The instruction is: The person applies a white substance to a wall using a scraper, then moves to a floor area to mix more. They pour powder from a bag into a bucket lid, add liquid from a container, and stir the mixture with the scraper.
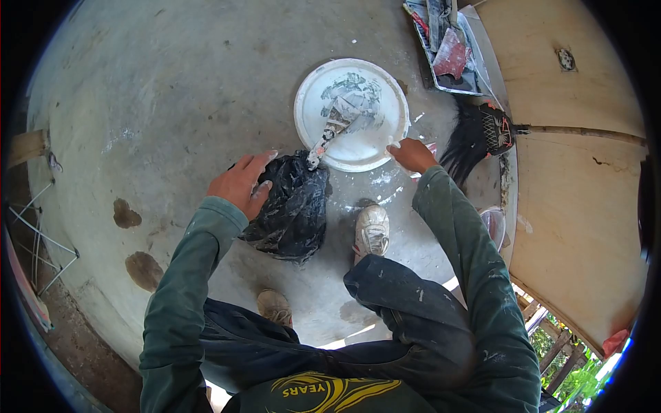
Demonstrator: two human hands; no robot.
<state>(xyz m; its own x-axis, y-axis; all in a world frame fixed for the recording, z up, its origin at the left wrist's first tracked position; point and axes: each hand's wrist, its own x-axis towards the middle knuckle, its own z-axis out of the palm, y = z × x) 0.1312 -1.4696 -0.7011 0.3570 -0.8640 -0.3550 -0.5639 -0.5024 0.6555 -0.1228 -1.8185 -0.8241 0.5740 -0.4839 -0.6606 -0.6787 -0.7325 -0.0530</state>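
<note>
My left hand (241, 186) lies at the upper left edge of a crumpled black plastic bag (292, 213), fingers stretched out and thumb apart, white smears on the fingertips. A round white lid (306, 110) rests on the floor ahead, with grey-green smears across its middle. On it lies a putty knife (334, 127), caked in white, its handle over the near rim beside the bag. At the lid's right near rim is my right hand (413, 155), fingers curled and closed with white on the tips. Whatever they may hold is hidden.
A tray (458, 82) with tools and a red piece stands at the upper right. Below it, a black-bristled broom (475, 134) leans by the wooden panel (571, 179). White crumbs dot the concrete floor (206, 89). A metal wire frame (45, 241) is at far left.
</note>
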